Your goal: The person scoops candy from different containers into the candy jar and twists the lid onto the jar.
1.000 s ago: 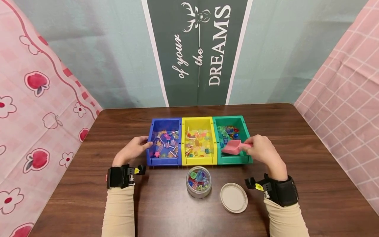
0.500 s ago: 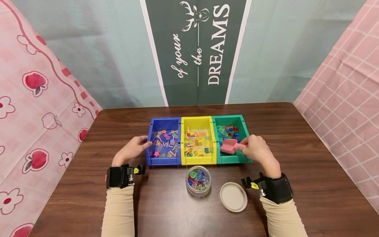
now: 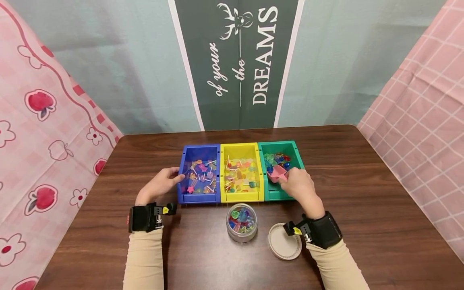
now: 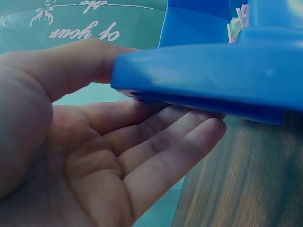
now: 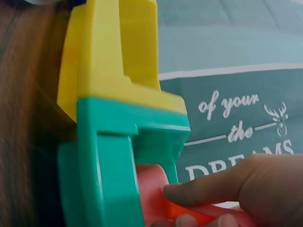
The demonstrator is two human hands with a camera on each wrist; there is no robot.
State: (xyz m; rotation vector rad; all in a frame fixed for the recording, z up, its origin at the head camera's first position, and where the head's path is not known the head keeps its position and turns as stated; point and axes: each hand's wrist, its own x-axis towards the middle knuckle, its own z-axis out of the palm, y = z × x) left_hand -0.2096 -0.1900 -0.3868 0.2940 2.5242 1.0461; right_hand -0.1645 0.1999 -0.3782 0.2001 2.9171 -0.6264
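My left hand [image 3: 159, 185] grips the side wall of the blue bin [image 3: 199, 198], thumb over the rim and fingers along the outside in the left wrist view. Small translucent charms and lollipop shapes [image 3: 203, 167] lie inside that bin. My right hand [image 3: 301, 187] pinches the handle of a pink scoop [image 3: 277, 173], whose blade is down inside the green bin [image 3: 279, 196]. Clear green, blue and red gems [image 3: 277, 158] lie around and beyond the blade. In the right wrist view, the front wall of the green bin covers part of the scoop [image 5: 152, 191].
Between the two sits a yellow bin [image 3: 243, 197] with more charms. A clear jar [image 3: 242, 238] of colourful gems stands in front, with a round pale lid [image 3: 284, 247] right of it, partly under my right wrist camera. Curtains border the wooden table [image 3: 203, 257].
My right hand has moved left and further into the green bin with the scoop, turning the blade toward the gems. My left hand stays on the blue bin.
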